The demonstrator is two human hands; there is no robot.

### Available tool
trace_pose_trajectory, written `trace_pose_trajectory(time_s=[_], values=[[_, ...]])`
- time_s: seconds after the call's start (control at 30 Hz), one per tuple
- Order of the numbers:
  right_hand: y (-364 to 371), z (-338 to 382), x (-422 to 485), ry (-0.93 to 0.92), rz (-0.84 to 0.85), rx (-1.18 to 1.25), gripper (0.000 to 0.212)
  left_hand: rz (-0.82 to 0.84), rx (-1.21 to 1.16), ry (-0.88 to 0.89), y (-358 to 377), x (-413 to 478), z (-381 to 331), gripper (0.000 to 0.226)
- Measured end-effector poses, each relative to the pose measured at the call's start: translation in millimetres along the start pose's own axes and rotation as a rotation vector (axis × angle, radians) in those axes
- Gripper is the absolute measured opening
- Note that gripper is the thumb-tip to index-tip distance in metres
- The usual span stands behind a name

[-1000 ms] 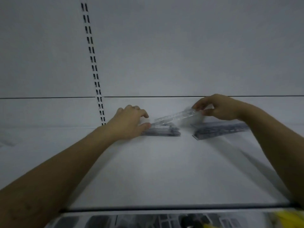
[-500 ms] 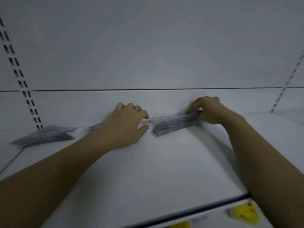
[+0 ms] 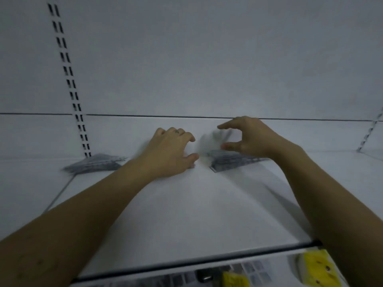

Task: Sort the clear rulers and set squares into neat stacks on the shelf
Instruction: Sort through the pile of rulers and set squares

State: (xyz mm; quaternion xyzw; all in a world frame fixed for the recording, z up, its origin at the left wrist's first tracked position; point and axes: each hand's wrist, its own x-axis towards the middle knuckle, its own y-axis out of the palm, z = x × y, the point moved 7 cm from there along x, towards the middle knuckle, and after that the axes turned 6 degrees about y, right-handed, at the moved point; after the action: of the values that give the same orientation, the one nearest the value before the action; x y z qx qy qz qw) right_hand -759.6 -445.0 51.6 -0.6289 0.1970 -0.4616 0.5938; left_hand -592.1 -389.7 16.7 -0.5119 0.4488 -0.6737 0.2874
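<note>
The right hand (image 3: 248, 139) hovers, thumb and forefinger spread wide, above the ruler stack (image 3: 232, 161); best to square its edges gently. The left hand (image 3: 172, 154) arches on the shelf (image 3: 186, 214), grip unclear.

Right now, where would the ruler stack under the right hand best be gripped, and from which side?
Probably across its narrow width near mid-length, from above: the ruler stack lies flat and long on the shelf, so thumb on the near long edge, fingers on the far one. The right hand hovers over it, open.
</note>
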Motion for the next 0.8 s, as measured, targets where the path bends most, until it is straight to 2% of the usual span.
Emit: trace_pose_trajectory(time_s=[0.17, 0.27, 0.5, 0.8], values=[[-3.2, 82.6, 3.6, -0.094, 0.098, -0.060, 0.082, -0.006, 0.019, -0.080, -37.6, -34.7, 38.0, 0.064], [4.3, 142.7, 9.2, -0.160, 0.151, -0.085, 0.089, 0.023, 0.051, -0.155, -56.7, -73.0, 74.2, 0.068], [42.7, 298.1, 31.2, -0.345, 0.215, 0.017, 0.086, 0.058, 0.104, -0.396, -92.4, -204.4, 185.2, 0.066], [113.8, 491.5, 38.8, -0.493, 0.441, 0.089, 0.076, 0.082, 0.166, -0.736, -133.9, -393.9, 314.6, 0.056]])
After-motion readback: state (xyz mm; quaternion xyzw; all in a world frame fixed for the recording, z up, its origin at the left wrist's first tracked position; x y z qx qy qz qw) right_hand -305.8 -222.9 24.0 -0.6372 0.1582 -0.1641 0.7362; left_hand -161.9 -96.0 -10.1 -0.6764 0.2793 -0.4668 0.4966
